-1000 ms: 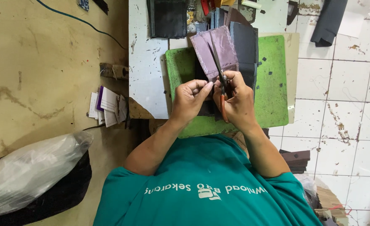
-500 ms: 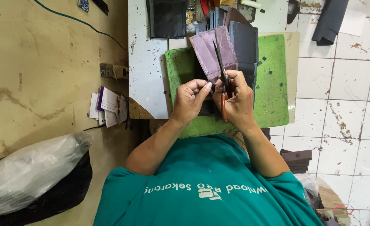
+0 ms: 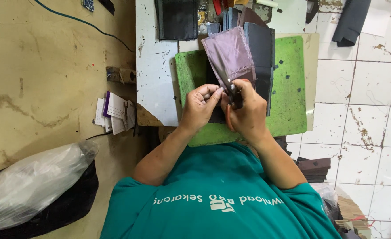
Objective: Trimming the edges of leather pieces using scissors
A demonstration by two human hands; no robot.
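While both hands meet over the middle of the frame, a purple lining piece [image 3: 230,55] with a faint satin sheen stands up from them, its flat, roughly rectangular panel rising toward the top centre. The left hand [image 3: 200,106] pinches the piece's lower edge between thumb and fingertips. The right hand [image 3: 247,114] is closed around a pair of scissors [image 3: 231,90], whose dark blades lie against the fabric; an orange handle loop barely shows under the palm, and most of the tool is hidden by the fingers. Just behind the lining sits a stack of dark leather-like panels [image 3: 261,48], partly covered by it. Beneath everything lies a green cutting mat [image 3: 288,88], scuffed and dotted with small dark offcuts, resting on a scratched white worktable [image 3: 153,66]. More dark sheets [image 3: 177,17] lie at the top edge, cut off by the frame. At centre left, paper slips [image 3: 111,113] hang beside the table, and a clear plastic bag [image 3: 32,181] slumps in the lower left. Stained white floor tiles [image 3: 368,97] fill the right side.
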